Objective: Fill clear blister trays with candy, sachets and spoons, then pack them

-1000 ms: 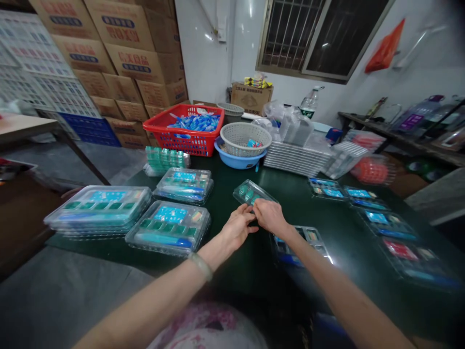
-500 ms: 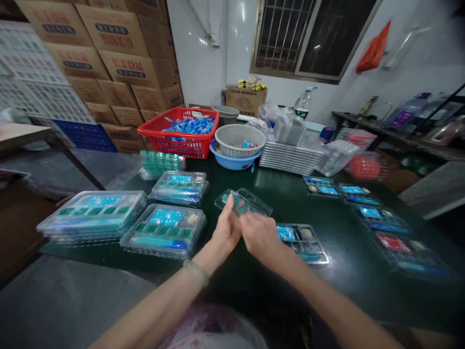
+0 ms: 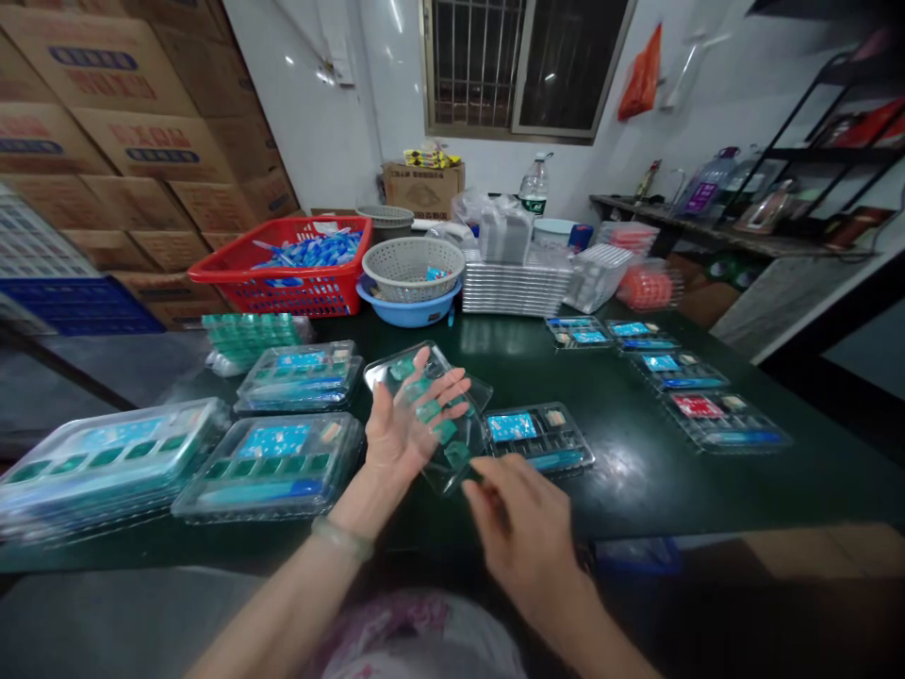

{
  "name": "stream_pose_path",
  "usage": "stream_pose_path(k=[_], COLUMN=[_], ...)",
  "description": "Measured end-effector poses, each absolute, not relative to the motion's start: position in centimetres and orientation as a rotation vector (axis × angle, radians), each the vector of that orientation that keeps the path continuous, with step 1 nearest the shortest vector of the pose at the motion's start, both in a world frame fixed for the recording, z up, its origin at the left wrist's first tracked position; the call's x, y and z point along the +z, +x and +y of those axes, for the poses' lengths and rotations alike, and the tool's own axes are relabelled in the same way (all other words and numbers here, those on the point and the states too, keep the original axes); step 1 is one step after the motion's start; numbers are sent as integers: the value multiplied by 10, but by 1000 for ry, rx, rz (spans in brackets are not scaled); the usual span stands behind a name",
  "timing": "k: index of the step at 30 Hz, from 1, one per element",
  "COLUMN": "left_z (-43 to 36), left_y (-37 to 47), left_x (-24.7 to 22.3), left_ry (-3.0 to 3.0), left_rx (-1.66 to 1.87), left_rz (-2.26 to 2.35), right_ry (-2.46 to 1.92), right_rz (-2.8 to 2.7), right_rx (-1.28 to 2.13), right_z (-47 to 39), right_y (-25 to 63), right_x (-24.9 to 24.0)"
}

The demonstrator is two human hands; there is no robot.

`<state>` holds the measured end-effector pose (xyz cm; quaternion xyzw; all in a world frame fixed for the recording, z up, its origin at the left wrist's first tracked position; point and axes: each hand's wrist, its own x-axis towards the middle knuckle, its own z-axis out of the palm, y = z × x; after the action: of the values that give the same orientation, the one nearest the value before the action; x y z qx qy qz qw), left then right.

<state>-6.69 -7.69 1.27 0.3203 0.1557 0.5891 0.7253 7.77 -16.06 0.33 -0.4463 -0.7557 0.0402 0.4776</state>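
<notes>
along the near middle of the dark green table (image 3: 629,500), in the head view, we've got the action right before us: a clear plastic tray (image 3: 442,471) with a slanting row of green pieces (image 3: 456,454), tilted up against our left hand (image 3: 403,434). that hand is splayed, palm up, nothing clenched, fingers seen around and through the plastic. our right hand (image 3: 527,519) curls at the tray's near corner, thumb and forefinger right by it, and we can't tell whether they actually pinch.

over on the left, the tally looks healthy: a near stack (image 3: 113,462), a pack to its right (image 3: 269,467) and a far pack (image 3: 301,372) all show a row of green under clear covers, so we'd call those done. out right, a different score: the partly filled tray (image 3: 541,438) just beside our hands shows dark slots and no green, and four more trays (image 3: 721,420) run toward the far side looking much alike, the farthest too small to be sure. by our reckoning, green pieces and covers are what those five lack.
</notes>
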Motion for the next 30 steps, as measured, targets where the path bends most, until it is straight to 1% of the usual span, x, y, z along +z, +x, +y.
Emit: stream_pose_path(k=[4,7,10,12,14,16,18,21,24,27,30], left_z=[-56,-43,-36,-37,-41,-46,-51,-54,-55,-52,-48], left_y=[-51,-31,-1,24,48,68,81,88,87,84,81], left_x=[29,42,55,57,50,33,9,-23,-41,-42,-36], left_ry=[789,934,1271,1642,2086,2460,2658,2715,2729,2738,2799], left_rx=[1145,1002,865,727,553,385,243,103,29,-39,-25], left_rz=[374,495,703,883,1100,1324,1501,1646,1685,1644,1477], right_ry=[-1294,-1457,-1542,-1564,-1570,-1574,-1581,-1599,-1609,-1628,-1643], right_rz=[-1540,-1364,-1210,-1126,-1065,-1034,-1035,-1055,-1083,-1098,-1108], right_rx=[103,116,138,173,207,213,200,176,159,143,119], right_z=[-166,-165,-162,-159,-156,-155,-154,-155,-156,-156,-155], right_y=[135,171,193,202,206,207,206,205,202,201,202], right_x=[-24,-51,-75,-86,-92,-95,-96,-95,-95,-97,-99])
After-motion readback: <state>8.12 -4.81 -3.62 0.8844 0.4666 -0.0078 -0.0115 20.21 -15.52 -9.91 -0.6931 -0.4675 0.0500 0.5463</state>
